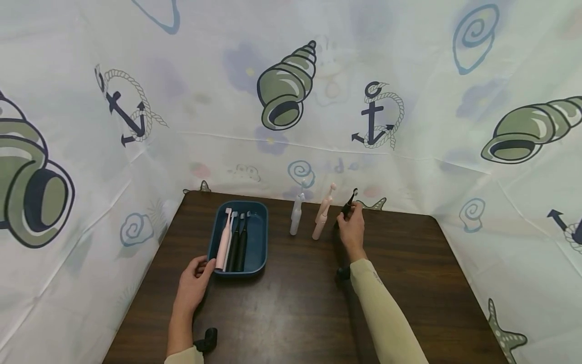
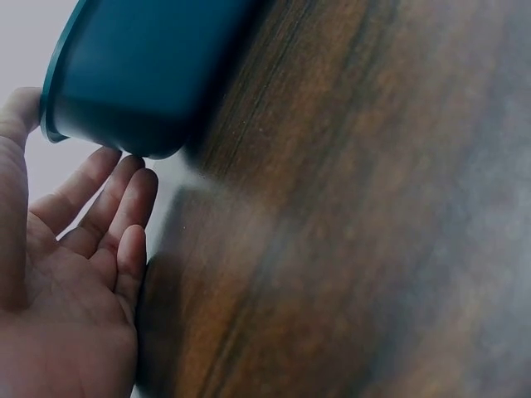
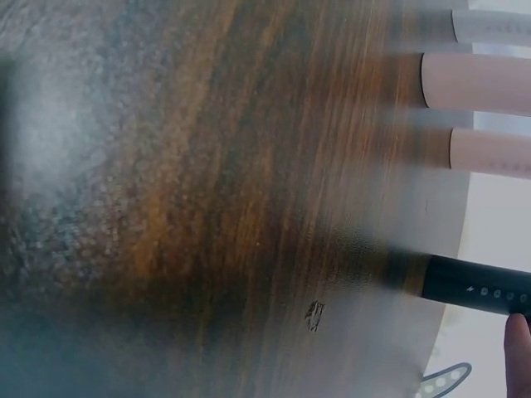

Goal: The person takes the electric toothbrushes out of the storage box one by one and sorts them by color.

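Note:
My right hand (image 1: 352, 230) grips a black electric toothbrush (image 3: 473, 284), which stands upright near the back edge of the table. One fingertip (image 3: 518, 332) lies on its handle beside a row of small marks. Left of it, two pink toothbrushes (image 1: 320, 226) and a white one (image 1: 296, 217) stand upright. My left hand (image 1: 193, 283) holds the near left corner of a blue tray (image 1: 257, 247), thumb at the rim and fingers against the outer wall (image 2: 124, 91). Lying in the tray are a pink toothbrush (image 1: 224, 242), a white one mostly hidden, and two black ones (image 1: 242, 247).
The dark wooden table (image 1: 282, 308) ends just behind the standing toothbrushes. A white cloth (image 1: 218, 101) printed with shells and anchors hangs behind and at both sides. Each wrist carries a small black camera (image 1: 209, 339).

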`<action>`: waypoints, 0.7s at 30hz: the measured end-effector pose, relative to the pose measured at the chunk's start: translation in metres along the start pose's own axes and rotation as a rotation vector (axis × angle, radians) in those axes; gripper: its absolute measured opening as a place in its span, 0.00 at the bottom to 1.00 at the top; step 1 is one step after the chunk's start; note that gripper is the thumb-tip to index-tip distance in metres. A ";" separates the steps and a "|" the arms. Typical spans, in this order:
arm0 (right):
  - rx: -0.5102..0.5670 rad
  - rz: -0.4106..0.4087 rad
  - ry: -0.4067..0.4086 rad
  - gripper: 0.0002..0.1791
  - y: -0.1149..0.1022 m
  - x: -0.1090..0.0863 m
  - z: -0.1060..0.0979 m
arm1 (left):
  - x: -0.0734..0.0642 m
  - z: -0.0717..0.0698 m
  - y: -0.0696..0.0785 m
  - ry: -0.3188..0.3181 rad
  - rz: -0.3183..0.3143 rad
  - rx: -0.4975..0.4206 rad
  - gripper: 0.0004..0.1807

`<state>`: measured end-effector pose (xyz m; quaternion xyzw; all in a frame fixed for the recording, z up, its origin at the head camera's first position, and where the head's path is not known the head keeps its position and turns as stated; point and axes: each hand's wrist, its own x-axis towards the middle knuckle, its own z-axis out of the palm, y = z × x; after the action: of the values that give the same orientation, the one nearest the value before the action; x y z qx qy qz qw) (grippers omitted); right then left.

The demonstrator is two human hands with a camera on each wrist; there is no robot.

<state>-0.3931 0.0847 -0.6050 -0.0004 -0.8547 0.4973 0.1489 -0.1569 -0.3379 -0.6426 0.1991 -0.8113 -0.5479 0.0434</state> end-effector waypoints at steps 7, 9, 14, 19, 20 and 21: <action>-0.013 0.006 -0.002 0.29 0.001 0.001 -0.001 | 0.000 0.001 0.002 0.006 -0.007 -0.004 0.40; -0.020 0.014 -0.009 0.31 0.001 0.000 -0.001 | -0.001 0.002 0.002 0.006 -0.008 -0.004 0.41; -0.020 0.044 -0.032 0.36 0.002 -0.002 -0.002 | -0.002 0.003 0.005 0.001 -0.011 -0.013 0.40; 0.010 0.062 -0.037 0.39 0.007 -0.003 -0.001 | -0.002 0.004 0.005 0.000 -0.019 -0.022 0.40; 0.013 0.064 -0.035 0.39 0.008 -0.003 -0.001 | -0.002 0.004 0.005 0.002 -0.020 -0.021 0.40; 0.014 0.065 -0.031 0.39 0.008 -0.004 -0.001 | -0.002 0.004 0.005 0.005 -0.020 -0.022 0.40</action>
<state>-0.3900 0.0891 -0.6126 -0.0194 -0.8529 0.5079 0.1195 -0.1576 -0.3322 -0.6390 0.2081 -0.8032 -0.5566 0.0418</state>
